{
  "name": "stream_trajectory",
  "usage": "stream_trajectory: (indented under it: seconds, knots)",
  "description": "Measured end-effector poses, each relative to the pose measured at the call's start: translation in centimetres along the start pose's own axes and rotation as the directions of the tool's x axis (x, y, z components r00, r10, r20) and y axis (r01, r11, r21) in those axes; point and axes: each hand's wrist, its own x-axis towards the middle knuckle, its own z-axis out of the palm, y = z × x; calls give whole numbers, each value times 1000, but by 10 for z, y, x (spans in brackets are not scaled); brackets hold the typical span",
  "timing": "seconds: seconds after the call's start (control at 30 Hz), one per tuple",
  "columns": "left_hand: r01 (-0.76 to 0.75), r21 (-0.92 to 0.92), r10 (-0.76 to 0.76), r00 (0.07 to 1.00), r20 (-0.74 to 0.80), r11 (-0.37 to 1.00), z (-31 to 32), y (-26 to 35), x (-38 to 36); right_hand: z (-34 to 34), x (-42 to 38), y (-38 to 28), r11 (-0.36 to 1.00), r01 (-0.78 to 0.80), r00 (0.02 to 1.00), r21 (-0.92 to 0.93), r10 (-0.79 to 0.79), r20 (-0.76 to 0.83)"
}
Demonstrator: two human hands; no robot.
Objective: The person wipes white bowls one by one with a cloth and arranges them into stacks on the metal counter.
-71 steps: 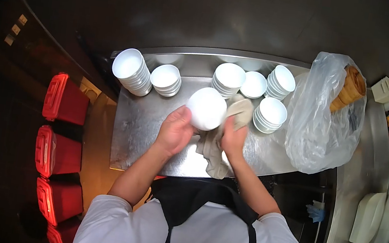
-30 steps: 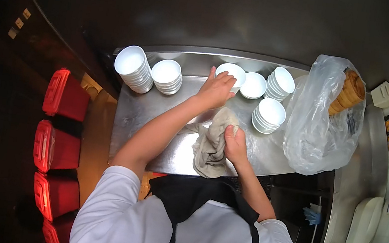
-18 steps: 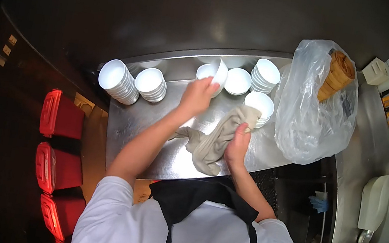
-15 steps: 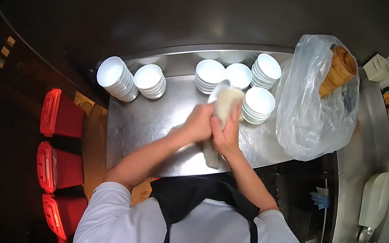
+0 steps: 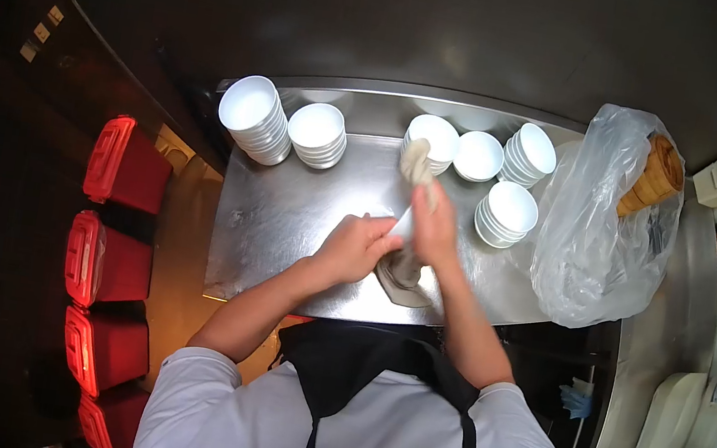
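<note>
My left hand (image 5: 353,247) is closed on the edge of a small white bowl (image 5: 404,225), which is tipped and mostly hidden between my hands. My right hand (image 5: 433,225) is wrapped round a beige cloth (image 5: 417,161) and presses it against the bowl. One end of the cloth sticks up above my fingers, and the rest hangs below toward the tabletop. Just beyond my hands stand white bowl stacks: one behind the cloth (image 5: 441,135), a lower one (image 5: 479,156), one at the back (image 5: 534,150) and one nearer (image 5: 512,209).
Two more bowl stacks (image 5: 249,104) (image 5: 317,127) stand at the back left of the steel table (image 5: 261,229). A clear plastic bag (image 5: 588,256) with bamboo steamers (image 5: 655,179) lies at the right. Red lidded bins (image 5: 130,164) line the floor at left.
Both hands have come nearer my body with the bowl and cloth. The cloth's upper end now stands up twisted, and the bowl is tilted differently. The view has shifted slightly.
</note>
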Motion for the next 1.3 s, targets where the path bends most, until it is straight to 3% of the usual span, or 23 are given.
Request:
stream_trajectory:
  seconds: [0.1, 0.23, 0.3, 0.37, 0.4, 0.43, 0.47, 0.5, 0.57, 0.6, 0.67, 0.7, 0.73, 0.8, 0.83, 0.87, 0.9, 0.97, 1.0, 1.1, 1.13, 1.17, 1.3]
  knots:
    - [-76, -576, 154, 984, 88, 814, -13, -16, -7, -36, 5, -6, 804, -240, 962, 544, 122, 244]
    - [-274, -906, -242, 901, -359, 322, 6, -22, 17, -26, -12, -1, 753, -217, 975, 621, 144, 166]
    - [-334, -797, -103, 893, -439, 503, 31, -34, 20, -4, -20, -7, 737, -255, 965, 625, 231, 121]
    - [-308, -714, -32, 907, -419, 629, 47, -37, 18, 3, -36, -14, 908, -283, 951, 307, 226, 209]
    - [-191, -964, -250, 940, -233, 184, 33, -11, 18, 10, -41, -7, 998, 51, 957, 28, -57, 283]
    - [-133, -982, -240, 957, -163, 136, 27, -16, 20, 10, -43, -5, 935, 265, 875, -236, -130, 467]
    - [-69, -994, -230, 969, -87, 84, 19, -24, 20, 10, -45, -3, 760, 523, 752, -386, -197, 629]
    - [-9, -1000, -215, 977, -15, 29, 15, -27, 21, 6, -45, 10, 609, 594, 771, -526, -246, 587]
    - [-20, -938, -211, 972, -100, 347, 17, -27, 23, 5, -43, 42, 230, 628, 764, -743, -363, 533]
    - [-26, -869, -201, 969, -144, 495, 18, -26, 23, 10, -45, 37, 253, 602, 776, -757, -411, 480]
    - [-109, -678, -139, 943, -301, 727, 24, -23, 23, 31, -54, 22, 874, 287, 936, -392, -169, 308]
    - [-110, -783, -208, 933, -293, 612, 26, -25, 26, 35, -57, 11, 994, 33, 957, -108, 0, 290]
    - [-110, -870, -279, 921, -271, 480, 31, -32, 27, 22, -50, -23, 973, -222, 901, -63, 230, 368]
    - [-106, -972, -407, 895, -184, 208, 38, -48, 31, 18, -47, -24, 988, -110, 871, -108, 148, 468]
    - [29, -998, -386, 922, 5, 55, 29, -46, 30, 18, -47, -24, 991, -50, 849, -125, 108, 517]
    - [169, -981, -336, 922, 192, -96, 18, -44, 29, 27, -47, 17, 855, 454, 803, -251, -271, 530]
    - [308, -921, -254, 896, 365, -237, 9, -43, 27, 26, -47, 26, 739, 570, 770, -359, -328, 547]
    - [351, -919, -227, 894, 386, -182, 5, -51, 26, 20, -46, 40, 423, 731, 682, -536, -420, 599]
    - [350, -924, -248, 892, 378, -151, 6, -53, 25, 23, -46, 35, 458, 717, 697, -526, -483, 530]
    - [216, -976, -299, 931, 212, -17, 14, -68, 23, 19, -50, 13, 885, 203, 855, -418, 48, 517]
    - [159, -986, -299, 944, 140, 41, 16, -60, 20, 16, -49, 7, 966, 86, 903, -244, 28, 429]
    - [101, -990, -293, 954, 68, 101, 17, -56, 18, 11, -47, 2, 999, -17, 942, -46, 31, 333]
    - [158, -985, 34, 987, 156, -63, 7, -52, 7, -12, -22, 31, 828, -237, 944, 509, 320, -81]
